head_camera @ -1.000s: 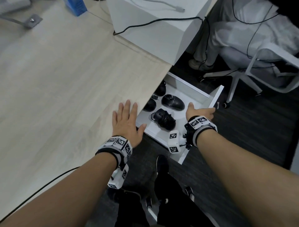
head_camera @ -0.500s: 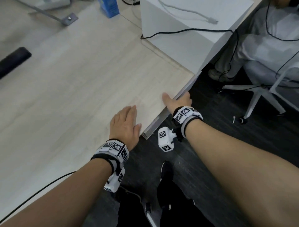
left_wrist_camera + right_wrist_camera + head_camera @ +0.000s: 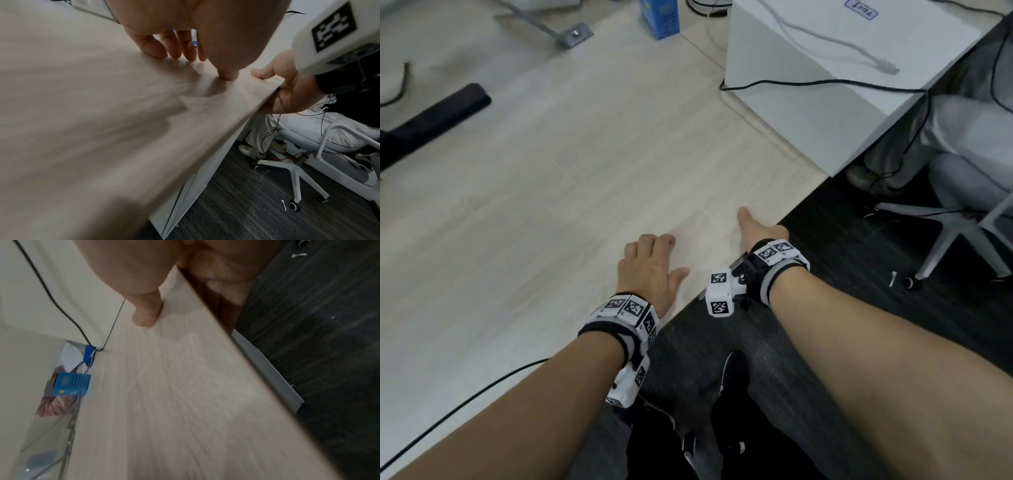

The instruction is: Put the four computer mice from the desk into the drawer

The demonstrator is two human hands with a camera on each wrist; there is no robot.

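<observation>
No mouse shows in any view, and the drawer is pushed in under the desk (image 3: 551, 205). Only its grey-white front (image 3: 185, 203) (image 3: 267, 368) shows below the desk edge. My left hand (image 3: 650, 260) rests on the desktop near the front edge, with loosely bent fingers (image 3: 174, 48) touching the wood and nothing in it. My right hand (image 3: 760, 233) is at the desk edge. Its thumb (image 3: 148, 311) lies on top, and its palm (image 3: 287, 97) and fingers hang below the edge against the drawer front.
A white box (image 3: 825, 85) with a black cable (image 3: 808, 82) across it stands at the back right of the desk. A blue carton (image 3: 659, 17) and a black bar (image 3: 434, 116) lie farther back. A white office chair (image 3: 962, 233) and a seated person's legs (image 3: 945, 137) are to the right.
The drawer with the mice in it, open a second ago, has slid shut under my right hand. My left fingers have curled from flat. The head view has shifted.
</observation>
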